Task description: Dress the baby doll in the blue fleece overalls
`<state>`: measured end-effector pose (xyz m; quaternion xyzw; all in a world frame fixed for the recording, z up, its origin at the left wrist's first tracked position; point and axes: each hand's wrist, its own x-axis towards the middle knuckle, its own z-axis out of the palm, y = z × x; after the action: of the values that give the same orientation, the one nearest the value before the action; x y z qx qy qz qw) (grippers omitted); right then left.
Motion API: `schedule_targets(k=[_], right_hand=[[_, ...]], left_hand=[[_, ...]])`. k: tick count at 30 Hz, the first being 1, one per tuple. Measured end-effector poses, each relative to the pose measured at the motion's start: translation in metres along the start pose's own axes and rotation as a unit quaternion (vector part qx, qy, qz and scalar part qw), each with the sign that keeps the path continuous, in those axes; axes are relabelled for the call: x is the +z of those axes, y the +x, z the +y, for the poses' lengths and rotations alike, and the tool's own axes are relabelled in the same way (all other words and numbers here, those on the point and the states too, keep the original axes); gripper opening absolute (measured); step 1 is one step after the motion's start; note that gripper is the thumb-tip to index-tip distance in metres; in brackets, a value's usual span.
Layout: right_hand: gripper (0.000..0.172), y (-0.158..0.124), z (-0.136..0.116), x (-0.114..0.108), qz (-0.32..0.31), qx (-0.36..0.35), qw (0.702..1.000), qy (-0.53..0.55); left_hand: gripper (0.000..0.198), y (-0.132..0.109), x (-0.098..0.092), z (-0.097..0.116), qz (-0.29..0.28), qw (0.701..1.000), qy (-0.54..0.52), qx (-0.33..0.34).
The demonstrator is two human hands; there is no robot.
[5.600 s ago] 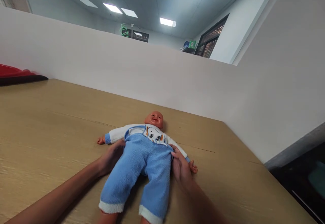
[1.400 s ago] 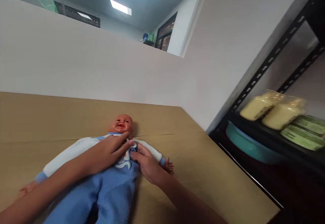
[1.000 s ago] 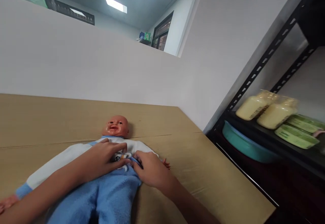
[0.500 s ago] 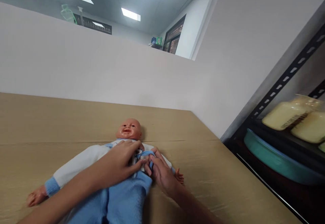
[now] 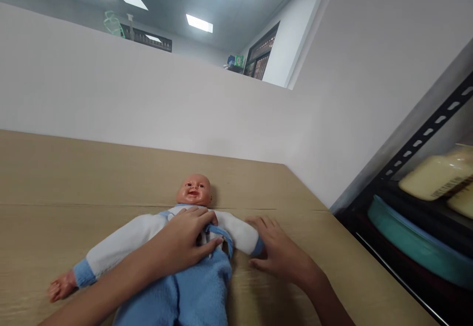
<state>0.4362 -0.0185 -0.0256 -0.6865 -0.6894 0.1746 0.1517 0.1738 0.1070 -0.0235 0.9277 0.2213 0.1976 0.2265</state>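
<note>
A baby doll [image 5: 194, 190] lies on its back, wearing a white and blue romper [image 5: 201, 286]. My left hand [image 5: 186, 240] rests across the chest, its fingers and thumb bent around the front of the romper beside a raised blue trim. What the fingertips grip is partly hidden. At the blue cuff of the sleeve on the right, my right hand [image 5: 279, 249] is spread, fingers above the cuff and thumb below. Its palm hides the doll's hand there. The doll's other arm stretches out toward the lower left, its hand showing.
The doll lies on a wood-coloured table [image 5: 92, 173] that meets a low white partition [image 5: 148, 99]. To the right stands a black metal rack [image 5: 417, 144] holding a teal basin [image 5: 410, 242] and wrapped pale yellow packages [image 5: 436, 176].
My right hand has let go of the romper's blue trim and moved right to the doll's cuff, with its fingers opened out. My left hand stays on the chest. The view has shifted slightly.
</note>
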Motion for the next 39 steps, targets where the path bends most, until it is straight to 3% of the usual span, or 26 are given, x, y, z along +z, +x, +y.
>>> schedule_targets(k=[4,6,8,13,16,19,22,25,28,30,32,34,39], right_hand=[[0.052,0.005,0.018,0.005,0.006,0.063,0.998,-0.022],[0.032,0.007,0.021,0.000,-0.023,0.059,0.998,0.027],[0.026,0.009,0.019,-0.008,0.000,0.038,0.994,0.099],[0.055,0.015,-0.005,-0.013,0.161,-0.016,0.945,0.284],[0.042,0.025,-0.022,0.008,0.181,-0.065,0.937,0.290],[0.039,0.036,-0.033,0.035,0.159,-0.101,0.921,0.342],[0.037,0.041,-0.036,0.048,0.126,-0.127,0.911,0.370],[0.025,0.038,-0.033,0.045,0.084,-0.148,0.906,0.387],[0.027,0.030,-0.030,0.043,0.035,-0.174,0.888,0.424],[0.031,0.026,-0.032,0.048,0.036,-0.164,0.898,0.406],[0.037,0.024,-0.034,0.058,0.068,-0.130,0.917,0.370],[0.039,0.025,-0.033,0.069,0.107,-0.097,0.915,0.377],[0.062,0.039,-0.012,0.086,0.150,0.037,0.886,0.436]], left_hand=[[0.018,0.008,0.008,-0.003,-0.024,1.000,0.014,0.013],[0.017,0.012,0.010,-0.003,-0.027,0.999,0.006,0.016],[0.015,0.015,0.009,-0.001,-0.027,0.999,-0.013,0.025],[0.013,0.017,0.003,0.005,-0.015,0.996,-0.039,0.083],[0.024,0.013,0.001,0.005,0.009,0.990,-0.014,0.143],[0.030,0.008,-0.002,0.004,0.045,0.980,0.007,0.193],[0.026,0.005,-0.005,0.010,0.063,0.978,-0.039,0.193],[0.019,0.007,-0.012,0.019,0.075,0.978,-0.144,0.130],[0.015,0.011,-0.017,0.024,0.062,0.963,-0.256,0.051],[0.016,0.015,-0.015,0.022,0.052,0.951,-0.304,0.017],[0.014,0.018,-0.010,0.016,0.059,0.945,-0.321,0.000],[0.012,0.021,-0.003,0.007,0.071,0.948,-0.310,0.010],[0.016,0.021,0.010,-0.010,0.095,0.988,-0.115,0.036]])
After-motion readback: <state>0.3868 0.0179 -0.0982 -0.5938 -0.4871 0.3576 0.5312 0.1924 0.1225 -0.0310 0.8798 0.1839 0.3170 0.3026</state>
